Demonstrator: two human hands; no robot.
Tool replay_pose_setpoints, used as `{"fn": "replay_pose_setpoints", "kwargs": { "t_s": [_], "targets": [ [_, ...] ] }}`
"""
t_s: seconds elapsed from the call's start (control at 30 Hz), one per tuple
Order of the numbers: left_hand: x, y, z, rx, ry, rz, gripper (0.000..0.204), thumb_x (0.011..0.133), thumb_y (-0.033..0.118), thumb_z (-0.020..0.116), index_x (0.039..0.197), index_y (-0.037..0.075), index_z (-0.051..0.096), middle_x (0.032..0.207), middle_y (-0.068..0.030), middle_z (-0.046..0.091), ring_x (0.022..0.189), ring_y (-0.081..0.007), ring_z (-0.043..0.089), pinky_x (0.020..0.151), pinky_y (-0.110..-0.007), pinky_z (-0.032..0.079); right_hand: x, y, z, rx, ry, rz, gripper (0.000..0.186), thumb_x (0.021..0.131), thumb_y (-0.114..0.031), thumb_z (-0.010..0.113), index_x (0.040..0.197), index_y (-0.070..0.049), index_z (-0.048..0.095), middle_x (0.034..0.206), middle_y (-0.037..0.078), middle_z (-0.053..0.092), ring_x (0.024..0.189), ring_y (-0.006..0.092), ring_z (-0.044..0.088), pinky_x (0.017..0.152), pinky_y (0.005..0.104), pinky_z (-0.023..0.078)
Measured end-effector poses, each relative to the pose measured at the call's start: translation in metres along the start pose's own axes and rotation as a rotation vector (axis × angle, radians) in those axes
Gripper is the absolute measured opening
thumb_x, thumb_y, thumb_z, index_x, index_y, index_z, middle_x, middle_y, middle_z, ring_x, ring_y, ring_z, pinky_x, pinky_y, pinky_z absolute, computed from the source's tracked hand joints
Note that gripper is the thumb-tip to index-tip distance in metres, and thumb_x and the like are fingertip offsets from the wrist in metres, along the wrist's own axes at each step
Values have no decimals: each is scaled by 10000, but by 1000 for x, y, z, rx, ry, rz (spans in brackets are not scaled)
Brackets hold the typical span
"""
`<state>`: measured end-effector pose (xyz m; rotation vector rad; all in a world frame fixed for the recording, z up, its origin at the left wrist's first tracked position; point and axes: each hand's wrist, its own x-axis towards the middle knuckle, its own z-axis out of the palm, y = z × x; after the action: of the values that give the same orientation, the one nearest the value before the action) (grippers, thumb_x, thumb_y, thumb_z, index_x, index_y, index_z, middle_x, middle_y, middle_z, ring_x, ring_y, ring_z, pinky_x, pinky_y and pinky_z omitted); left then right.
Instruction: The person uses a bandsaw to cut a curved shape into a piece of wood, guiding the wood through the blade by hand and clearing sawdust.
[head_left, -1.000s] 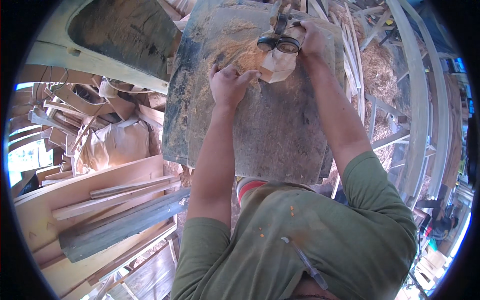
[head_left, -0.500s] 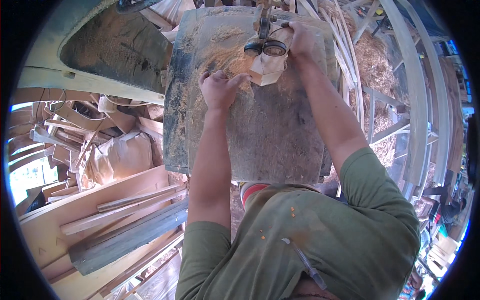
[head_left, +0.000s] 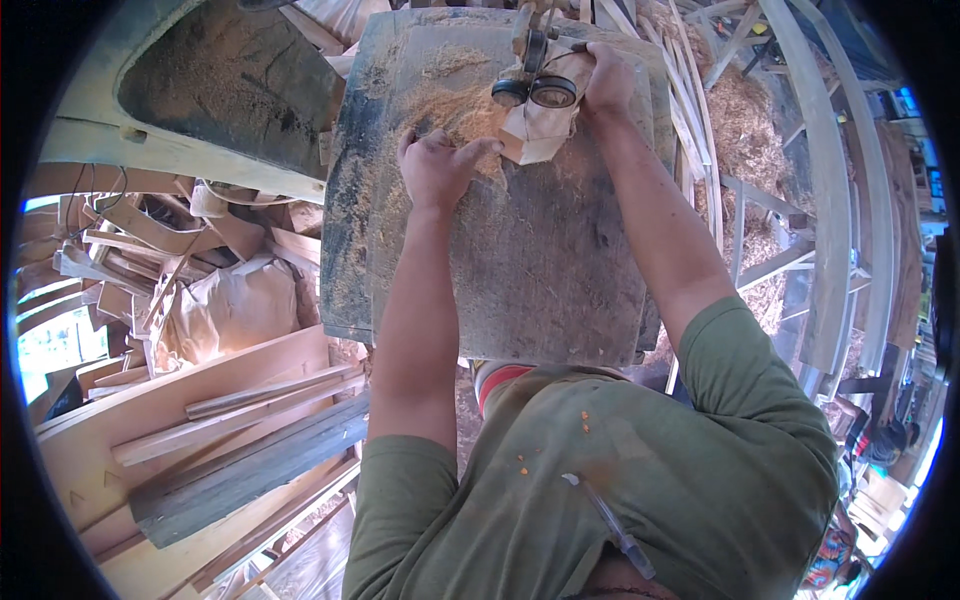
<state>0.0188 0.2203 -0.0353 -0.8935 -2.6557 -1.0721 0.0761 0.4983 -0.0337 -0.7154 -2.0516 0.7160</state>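
Observation:
A pale, angular wood block (head_left: 540, 140) lies on the worn saw table (head_left: 540, 270), under the round guide wheels (head_left: 553, 92) of a bandsaw. These wheels hide part of its top. My right hand (head_left: 607, 80) is closed around the block's far right side. At the block's near left corner, the thumb tip of my left hand (head_left: 437, 168) touches the edge. The other left fingers are loosely bent and apart from the thumb, over the sawdust (head_left: 460, 110). The cutting line itself is hidden behind the wheels.
The saw's pale metal frame (head_left: 230, 160) stands close on the left. Below it are piled offcuts (head_left: 150, 235) and stacked boards (head_left: 250, 460). Long wood strips (head_left: 690, 110) lean along the table's right side, beside heaped shavings (head_left: 750, 140).
The wood block has shifted slightly away from me under the guide wheels. My left hand has moved slightly the same way, its thumb staying at the block's corner. My right hand keeps its hold.

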Motion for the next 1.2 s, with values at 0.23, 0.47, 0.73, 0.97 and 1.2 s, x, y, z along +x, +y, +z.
{"fn": "replay_pose_setpoints", "kwargs": {
  "t_s": [0.23, 0.47, 0.73, 0.97, 1.2],
  "targets": [
    [5, 4, -2, 28, -106, -76, 759, 651, 764, 819, 557, 41, 608, 512, -101, 566, 646, -313, 634, 1161, -458, 378, 1, 12, 2, -99, 38, -118, 256, 925, -167, 602, 1054, -7, 755, 938, 262, 741, 917, 413, 727, 833, 462, 545],
    [1, -5, -2, 15, -68, -55, 735, 669, 747, 825, 575, 48, 617, 508, -76, 562, 608, -292, 621, 1134, -461, 391, -4, -13, 0, 108, 10, 30, 259, 932, -156, 590, 1079, -15, 749, 961, 253, 745, 929, 405, 728, 858, 446, 553],
    [8, 3, -2, 10, -128, -104, 732, 666, 740, 828, 595, 36, 638, 517, -90, 578, 632, -304, 632, 1134, -439, 383, -1, -18, -5, -104, 42, -62, 253, 924, -150, 602, 1042, 15, 753, 989, 258, 745, 918, 390, 727, 840, 452, 539],
    [10, 4, 3, 46, -33, -52, 655, 633, 607, 916, 572, 24, 624, 523, -110, 587, 635, -325, 630, 1044, -437, 470, 6, -13, 0, 357, 89, 207, 347, 900, -244, 621, 924, 81, 738, 916, 211, 760, 846, 329, 706, 803, 440, 509],
    [10, 3, 0, 46, -88, -81, 745, 651, 744, 829, 604, 20, 663, 538, -111, 615, 658, -308, 662, 1140, -437, 385, 5, -10, 3, 440, 83, 213, 337, 882, -223, 639, 928, 97, 734, 920, 210, 754, 896, 308, 697, 819, 424, 506]
  ]
}}
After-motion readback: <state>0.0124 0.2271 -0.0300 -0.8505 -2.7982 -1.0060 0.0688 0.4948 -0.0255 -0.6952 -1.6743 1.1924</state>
